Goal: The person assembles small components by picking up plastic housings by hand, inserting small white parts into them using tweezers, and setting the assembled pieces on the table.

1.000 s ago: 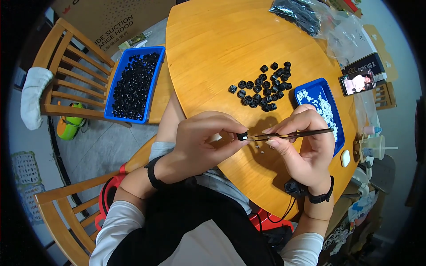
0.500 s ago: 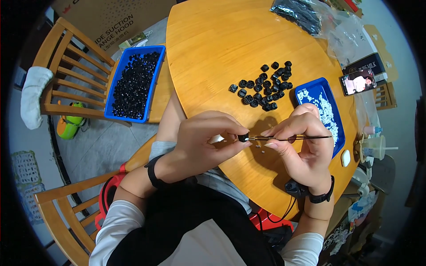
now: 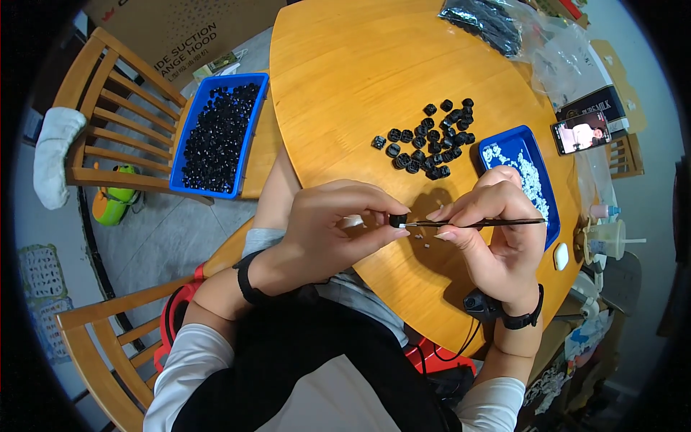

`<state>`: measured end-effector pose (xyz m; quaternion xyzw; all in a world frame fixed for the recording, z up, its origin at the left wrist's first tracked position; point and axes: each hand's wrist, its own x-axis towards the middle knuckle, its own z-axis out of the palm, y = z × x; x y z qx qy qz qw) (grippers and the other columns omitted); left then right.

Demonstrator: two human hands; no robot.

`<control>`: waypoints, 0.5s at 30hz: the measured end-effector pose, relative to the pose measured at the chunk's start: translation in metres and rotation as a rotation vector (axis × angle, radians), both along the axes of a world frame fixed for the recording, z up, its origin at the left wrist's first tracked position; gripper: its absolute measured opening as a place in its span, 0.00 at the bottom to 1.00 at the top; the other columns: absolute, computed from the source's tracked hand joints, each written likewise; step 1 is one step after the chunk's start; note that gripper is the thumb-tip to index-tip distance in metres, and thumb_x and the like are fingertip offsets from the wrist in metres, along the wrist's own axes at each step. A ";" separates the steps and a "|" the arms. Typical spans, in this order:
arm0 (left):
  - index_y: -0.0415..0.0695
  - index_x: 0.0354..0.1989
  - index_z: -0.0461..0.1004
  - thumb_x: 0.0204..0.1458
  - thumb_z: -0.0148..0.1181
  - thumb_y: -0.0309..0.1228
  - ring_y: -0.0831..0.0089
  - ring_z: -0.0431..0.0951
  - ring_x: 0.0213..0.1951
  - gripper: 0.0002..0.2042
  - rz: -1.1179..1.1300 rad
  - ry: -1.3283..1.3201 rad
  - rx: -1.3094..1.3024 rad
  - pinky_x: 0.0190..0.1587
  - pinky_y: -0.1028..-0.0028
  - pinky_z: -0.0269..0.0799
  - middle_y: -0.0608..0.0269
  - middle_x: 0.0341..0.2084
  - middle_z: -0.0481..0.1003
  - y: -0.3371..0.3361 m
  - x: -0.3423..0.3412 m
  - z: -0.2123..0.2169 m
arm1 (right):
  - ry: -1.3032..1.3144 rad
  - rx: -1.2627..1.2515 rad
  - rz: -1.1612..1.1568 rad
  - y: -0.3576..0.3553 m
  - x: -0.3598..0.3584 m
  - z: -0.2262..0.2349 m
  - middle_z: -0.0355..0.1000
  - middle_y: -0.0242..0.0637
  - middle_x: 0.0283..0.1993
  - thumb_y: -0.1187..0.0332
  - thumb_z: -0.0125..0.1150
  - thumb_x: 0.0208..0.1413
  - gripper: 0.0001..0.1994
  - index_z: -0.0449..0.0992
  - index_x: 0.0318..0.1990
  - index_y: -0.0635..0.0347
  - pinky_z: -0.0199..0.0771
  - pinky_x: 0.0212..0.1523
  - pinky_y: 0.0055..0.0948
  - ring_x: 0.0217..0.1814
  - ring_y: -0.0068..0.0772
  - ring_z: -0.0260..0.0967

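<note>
Two hands meet above the desk's (image 3: 345, 86) near edge: the left hand (image 3: 327, 227) pinches a small black bead (image 3: 397, 220), and the right hand (image 3: 497, 230) grips thin tweezers (image 3: 475, 223) whose tip touches it. Beyond the bead lies a pile of black beads (image 3: 432, 140), with a blue tray (image 3: 536, 162) of white bits just right of the pile.

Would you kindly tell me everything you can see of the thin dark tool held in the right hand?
The thin dark tool looks like slim tweezers or a pick; which one is too small to tell. It lies nearly level over the round wooden table, gripped near its middle by the right hand, its rear end pointing right over the small blue tray. Its tip carries something pale and meets the small black round part pinched by the left hand.
</note>
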<state>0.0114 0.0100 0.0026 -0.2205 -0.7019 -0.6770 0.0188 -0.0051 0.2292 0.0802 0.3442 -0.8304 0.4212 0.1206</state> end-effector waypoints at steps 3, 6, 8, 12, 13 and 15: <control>0.33 0.40 0.82 0.45 0.72 0.16 0.76 0.80 0.34 0.12 -0.005 0.002 -0.003 0.37 0.78 0.77 0.56 0.37 0.82 0.000 0.000 0.000 | 0.009 0.002 -0.003 0.000 0.000 0.000 0.75 0.29 0.26 0.72 0.73 0.45 0.07 0.78 0.28 0.56 0.57 0.39 0.29 0.28 0.28 0.65; 0.33 0.41 0.82 0.45 0.72 0.16 0.76 0.80 0.34 0.12 -0.008 -0.007 -0.010 0.38 0.78 0.77 0.56 0.36 0.82 0.000 0.001 0.001 | 0.008 0.016 -0.006 0.000 0.000 0.001 0.75 0.29 0.26 0.72 0.73 0.45 0.07 0.78 0.28 0.56 0.57 0.39 0.29 0.27 0.28 0.65; 0.33 0.41 0.82 0.45 0.72 0.16 0.76 0.80 0.34 0.12 -0.012 -0.008 -0.009 0.37 0.78 0.77 0.56 0.36 0.82 0.000 0.000 0.001 | 0.007 0.022 -0.004 0.000 0.000 0.001 0.75 0.29 0.26 0.72 0.73 0.45 0.07 0.78 0.28 0.56 0.57 0.39 0.29 0.27 0.28 0.65; 0.33 0.40 0.82 0.46 0.71 0.16 0.76 0.80 0.34 0.12 -0.022 -0.009 -0.025 0.37 0.78 0.77 0.57 0.35 0.82 -0.001 -0.001 -0.001 | 0.020 0.058 0.006 -0.002 0.001 0.005 0.75 0.29 0.27 0.72 0.73 0.45 0.07 0.78 0.28 0.56 0.57 0.39 0.29 0.27 0.28 0.65; 0.33 0.40 0.82 0.46 0.71 0.16 0.77 0.79 0.34 0.12 -0.025 -0.005 -0.043 0.37 0.78 0.77 0.57 0.35 0.82 -0.001 -0.001 -0.001 | 0.036 0.083 0.012 -0.003 0.001 0.006 0.75 0.28 0.27 0.72 0.73 0.45 0.07 0.78 0.28 0.56 0.57 0.40 0.29 0.28 0.28 0.65; 0.33 0.40 0.82 0.46 0.71 0.16 0.77 0.79 0.33 0.12 -0.028 -0.002 -0.061 0.36 0.79 0.76 0.57 0.35 0.82 -0.001 -0.001 -0.002 | 0.051 0.108 0.019 -0.004 0.002 0.008 0.75 0.28 0.27 0.72 0.73 0.45 0.07 0.77 0.27 0.56 0.57 0.40 0.30 0.28 0.28 0.65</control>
